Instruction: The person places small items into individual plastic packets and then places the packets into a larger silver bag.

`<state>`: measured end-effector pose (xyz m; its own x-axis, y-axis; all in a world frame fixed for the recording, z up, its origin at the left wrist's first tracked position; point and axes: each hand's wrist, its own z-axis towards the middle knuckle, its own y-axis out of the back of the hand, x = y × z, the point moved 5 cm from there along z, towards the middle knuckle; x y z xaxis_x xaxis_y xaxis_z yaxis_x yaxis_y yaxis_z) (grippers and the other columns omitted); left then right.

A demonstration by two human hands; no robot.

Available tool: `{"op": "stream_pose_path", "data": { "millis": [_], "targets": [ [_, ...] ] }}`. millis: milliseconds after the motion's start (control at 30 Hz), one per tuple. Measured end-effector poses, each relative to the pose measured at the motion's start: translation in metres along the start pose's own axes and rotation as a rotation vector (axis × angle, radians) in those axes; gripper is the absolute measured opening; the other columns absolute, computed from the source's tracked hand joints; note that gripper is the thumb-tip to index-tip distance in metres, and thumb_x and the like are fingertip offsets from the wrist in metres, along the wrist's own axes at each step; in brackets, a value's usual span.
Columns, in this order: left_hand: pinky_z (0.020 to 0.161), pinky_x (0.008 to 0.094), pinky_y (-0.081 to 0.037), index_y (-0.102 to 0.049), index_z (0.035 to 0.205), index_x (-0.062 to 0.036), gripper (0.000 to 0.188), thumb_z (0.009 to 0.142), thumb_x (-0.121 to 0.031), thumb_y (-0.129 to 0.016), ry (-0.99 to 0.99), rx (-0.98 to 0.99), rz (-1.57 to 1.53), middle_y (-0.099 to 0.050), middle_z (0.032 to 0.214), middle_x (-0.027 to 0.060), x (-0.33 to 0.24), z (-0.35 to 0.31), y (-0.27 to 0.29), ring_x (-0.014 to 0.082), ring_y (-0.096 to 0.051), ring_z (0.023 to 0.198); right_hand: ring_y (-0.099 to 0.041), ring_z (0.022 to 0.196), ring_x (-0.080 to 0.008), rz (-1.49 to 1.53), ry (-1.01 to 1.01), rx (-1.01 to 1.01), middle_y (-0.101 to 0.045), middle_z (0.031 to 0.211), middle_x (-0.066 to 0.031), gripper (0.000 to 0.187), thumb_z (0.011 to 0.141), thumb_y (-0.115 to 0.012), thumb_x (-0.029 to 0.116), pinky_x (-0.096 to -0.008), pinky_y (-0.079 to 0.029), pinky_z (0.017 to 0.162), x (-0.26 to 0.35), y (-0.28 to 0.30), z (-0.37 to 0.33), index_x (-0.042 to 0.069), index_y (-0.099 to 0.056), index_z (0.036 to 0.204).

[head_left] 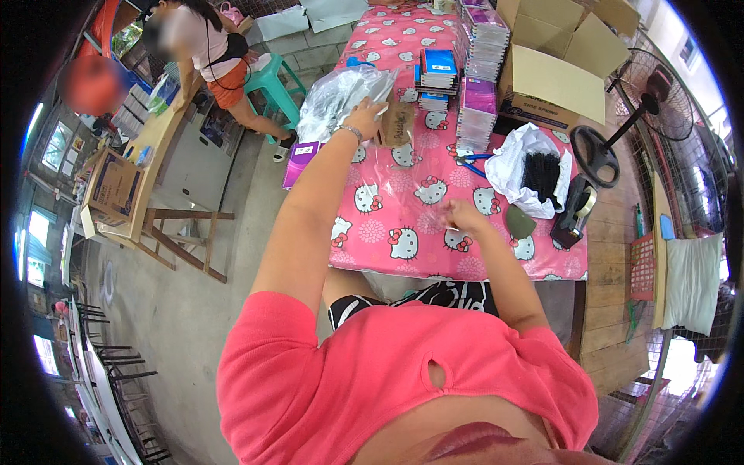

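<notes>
On the pink cat-print tabletop (pixel 387 209), my left hand (pixel 364 120) reaches out and rests on a pile of clear, silvery plastic bags (pixel 329 97), its fingers stretched out over the plastic. Beside it lies a brown cardboard piece (pixel 397 128) with handwriting. Nearer to me, my right hand (pixel 463 217) hovers low over the table with its fingers curled in. A faint sheen of clear plastic shows close to its fingertips, but what they hold is hard to make out. A purple spiral notebook (pixel 301 163) sits at the left table edge, partly under the plastic bags.
Stacks of purple notebooks (pixel 477 116) and blue notebooks (pixel 439 70) stand beyond. Rightward are blue-handled pliers (pixel 471 163), a white bag of black coils (pixel 542 174), a tape dispenser (pixel 572 217), an open carton (pixel 550 85) and a fan (pixel 651 101). Another person (pixel 205 54) stands at the left bench.
</notes>
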<state>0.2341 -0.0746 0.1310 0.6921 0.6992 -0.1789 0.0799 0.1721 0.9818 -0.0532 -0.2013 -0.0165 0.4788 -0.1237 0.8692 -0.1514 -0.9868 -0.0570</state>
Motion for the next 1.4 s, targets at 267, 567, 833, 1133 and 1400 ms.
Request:
{"op": "stream_pose_path", "data": {
  "millis": [267, 567, 833, 1133, 1400],
  "targets": [
    [0.111, 0.0521, -0.019, -0.043, 0.137, -0.0164, 0.050, 0.091, -0.036, -0.051, -0.752, -0.038, -0.324, -0.032, 0.147, 0.0145, -0.117, -0.115, -0.056, 0.0329, -0.023, 0.139, -0.058, 0.064, -0.0162, -0.998, -0.089, 0.230, -0.065, 0.087, -0.0078, 0.045, 0.073, -0.063, 0.003, -0.0298, -0.046, 0.054, 0.039, 0.055, -0.017, 0.006, -0.056, 0.118],
    [0.104, 0.0689, -0.003, -0.029, 0.145, -0.0264, 0.082, 0.076, -0.063, -0.054, -0.106, 0.177, 0.040, -0.014, 0.153, 0.0153, -0.072, -0.188, -0.140, 0.0445, -0.006, 0.139, -0.063, 0.079, -0.0355, -1.307, 1.215, -0.766, -0.064, 0.079, -0.0148, 0.038, 0.079, -0.062, 0.016, -0.0434, -0.050, 0.072, 0.103, -0.035, 0.008, 0.007, -0.056, 0.115],
    [0.099, 0.0740, -0.009, -0.032, 0.143, -0.0267, 0.092, 0.066, -0.067, -0.062, 0.057, 0.256, 0.052, -0.019, 0.150, 0.0159, -0.106, -0.175, -0.108, 0.0436, -0.014, 0.137, -0.058, 0.063, -0.0264, 0.413, 0.555, -0.451, -0.064, 0.076, -0.0026, 0.025, 0.087, -0.061, 0.028, -0.0371, -0.049, 0.063, 0.168, 0.041, 0.178, 0.007, -0.064, 0.100],
    [0.100, 0.0747, -0.003, -0.035, 0.142, -0.0257, 0.091, 0.066, -0.071, -0.058, 0.031, 0.171, 0.039, -0.021, 0.149, 0.0194, -0.095, -0.181, -0.121, 0.0458, -0.014, 0.137, -0.053, 0.111, -0.0278, 1.190, 0.265, -0.590, -0.051, 0.129, -0.0110, 0.071, 0.080, -0.067, 0.049, -0.0460, -0.046, 0.086, 0.229, 0.076, 0.252, 0.006, -0.044, 0.131],
    [0.100, 0.0747, -0.003, -0.034, 0.142, -0.0292, 0.090, 0.066, -0.070, -0.059, 0.020, 0.152, 0.052, -0.021, 0.149, 0.0185, -0.095, -0.180, -0.121, 0.0453, -0.013, 0.137, -0.058, 0.092, -0.0244, 1.150, 0.281, -0.735, -0.056, 0.112, -0.0103, 0.058, 0.074, -0.073, 0.035, -0.0428, -0.049, 0.073, 0.236, 0.061, 0.193, 0.005, -0.048, 0.117]
  ]
}}
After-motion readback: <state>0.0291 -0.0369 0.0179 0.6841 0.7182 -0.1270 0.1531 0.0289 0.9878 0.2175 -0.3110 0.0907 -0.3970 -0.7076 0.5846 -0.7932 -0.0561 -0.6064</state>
